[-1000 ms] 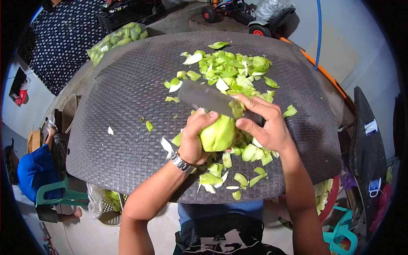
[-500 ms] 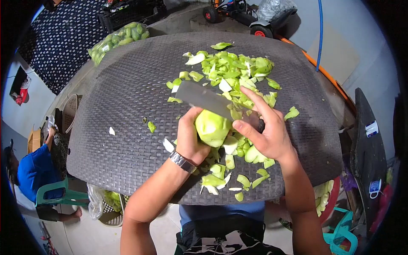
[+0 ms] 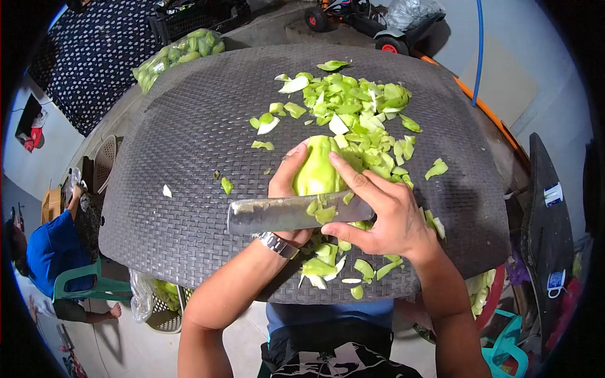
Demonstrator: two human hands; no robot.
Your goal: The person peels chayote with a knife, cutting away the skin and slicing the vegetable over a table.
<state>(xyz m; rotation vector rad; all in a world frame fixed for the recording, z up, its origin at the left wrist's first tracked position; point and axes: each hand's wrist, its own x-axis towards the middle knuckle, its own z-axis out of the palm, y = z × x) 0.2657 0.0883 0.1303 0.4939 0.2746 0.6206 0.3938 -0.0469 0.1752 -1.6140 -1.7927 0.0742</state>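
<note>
A pale green chayote (image 3: 317, 169) rests in my left hand (image 3: 287, 183), the thumb along its left side and a metal watch on that wrist. My right hand (image 3: 394, 217) is closed on a wide-bladed knife (image 3: 271, 215). The blade lies across the near end of the chayote, its tip pointing left, with bits of green peel stuck on it. My right index finger reaches onto the chayote's right side. The knife handle is mostly hidden by my right hand. Beyond both hands spreads a heap of green peelings (image 3: 346, 101), and more peelings (image 3: 321, 268) lie near my wrists.
The dark woven-pattern table (image 3: 176, 157) fills the middle. A bag of green chayotes (image 3: 183, 53) stands past its far left edge. A person in a blue shirt (image 3: 50, 252) sits at left beside a basket (image 3: 167, 320). A red-rimmed tub (image 3: 495, 296) is below right.
The knife has swung from above the chayote to its near end, blade now almost level. The chayote has been turned and moved slightly away from me. My right index finger now touches it.
</note>
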